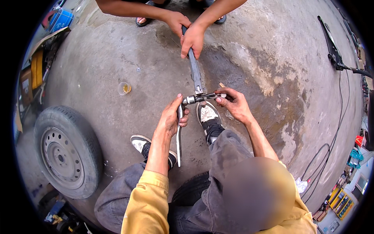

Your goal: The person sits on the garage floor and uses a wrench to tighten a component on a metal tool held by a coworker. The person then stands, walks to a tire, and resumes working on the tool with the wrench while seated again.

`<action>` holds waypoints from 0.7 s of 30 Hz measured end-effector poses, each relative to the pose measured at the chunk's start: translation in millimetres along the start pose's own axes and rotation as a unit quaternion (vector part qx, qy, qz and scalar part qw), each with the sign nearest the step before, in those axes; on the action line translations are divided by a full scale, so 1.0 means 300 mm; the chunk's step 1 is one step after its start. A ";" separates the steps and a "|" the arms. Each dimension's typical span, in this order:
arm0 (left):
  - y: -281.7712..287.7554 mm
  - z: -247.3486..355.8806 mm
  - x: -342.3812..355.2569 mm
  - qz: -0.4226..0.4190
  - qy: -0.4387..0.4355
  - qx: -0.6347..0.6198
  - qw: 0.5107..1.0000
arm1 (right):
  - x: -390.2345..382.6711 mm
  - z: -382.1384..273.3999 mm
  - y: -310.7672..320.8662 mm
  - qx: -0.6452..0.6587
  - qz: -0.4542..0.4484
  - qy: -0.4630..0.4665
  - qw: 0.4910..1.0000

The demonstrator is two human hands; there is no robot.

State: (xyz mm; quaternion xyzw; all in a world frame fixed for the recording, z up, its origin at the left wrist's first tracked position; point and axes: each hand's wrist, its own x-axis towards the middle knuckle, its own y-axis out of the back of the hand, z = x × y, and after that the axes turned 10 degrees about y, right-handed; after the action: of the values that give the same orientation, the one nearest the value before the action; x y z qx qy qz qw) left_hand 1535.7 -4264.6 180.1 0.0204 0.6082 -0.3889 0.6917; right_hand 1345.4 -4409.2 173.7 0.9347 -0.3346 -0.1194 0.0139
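Observation:
My left hand (171, 116) is closed round a long-handled metal tool (179, 144), its thin handle hanging down past my fingers. At its top a shiny silver cylinder (189, 100) joins a dark rod-like part (205, 97) pointing right. My right hand (235, 103) pinches the far end of this part, where a small pale tip (222, 95) shows between the fingers. Across from me, another person's two hands (191, 41) grip a grey bar (195, 71). The bar's forked metal end (198, 89) meets the dark part from above; whether they are fastened together I cannot tell.
A wheel with a tyre (61, 154) lies at the left. On the concrete floor (128, 50) stands a clear cup (124, 88) with yellowish liquid. My shoes (207, 112) are just below the tool. A black long-handled tool (334, 54) and cables (338, 128) lie at the right.

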 end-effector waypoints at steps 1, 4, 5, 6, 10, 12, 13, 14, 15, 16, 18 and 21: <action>0.000 -0.001 -0.001 0.006 -0.012 0.002 1.000 | 0.000 -0.001 -0.004 -0.005 0.003 0.002 1.000; 0.005 -0.013 0.005 0.019 -0.046 0.005 0.999 | -0.006 -0.007 -0.024 0.011 0.021 0.037 0.999; 0.010 -0.016 0.008 0.021 -0.056 0.004 0.998 | -0.006 -0.008 -0.028 0.020 0.028 0.053 0.998; 0.014 -0.018 0.009 0.022 -0.066 0.003 0.998 | -0.001 -0.006 -0.030 0.051 0.030 0.036 0.998; 0.036 -0.021 0.001 0.027 -0.098 -0.001 0.995 | 0.013 0.026 -0.025 0.170 0.042 -0.015 0.984; 0.044 -0.021 -0.005 0.028 -0.116 -0.005 0.993 | 0.019 0.030 -0.016 0.199 0.053 -0.028 0.978; 0.045 -0.021 -0.014 0.041 -0.115 -0.004 0.993 | 0.020 0.031 -0.019 0.203 0.057 -0.035 0.977; 0.042 -0.016 -0.016 0.049 -0.111 0.007 0.993 | 0.024 0.029 -0.021 0.206 0.062 -0.042 0.976; 0.036 -0.010 -0.016 0.056 -0.107 0.018 0.992 | 0.030 0.023 -0.017 0.214 0.064 -0.045 0.974; 0.035 -0.013 -0.018 0.065 -0.100 0.028 0.992 | 0.033 0.023 -0.020 0.204 0.063 -0.035 0.976; 0.027 -0.025 -0.012 0.084 -0.092 0.053 0.991 | 0.046 0.028 -0.020 0.184 0.060 -0.016 0.981; 0.025 -0.050 0.002 0.066 -0.079 0.020 0.994 | 0.051 0.029 -0.019 0.199 0.055 -0.038 0.978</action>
State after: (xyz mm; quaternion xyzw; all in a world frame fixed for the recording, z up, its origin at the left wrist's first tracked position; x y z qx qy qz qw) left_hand 1527.5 -4252.3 172.3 0.0440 0.5413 -0.3546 0.7611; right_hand 1358.5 -4413.9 161.4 0.8938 -0.4027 -0.0847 -0.1786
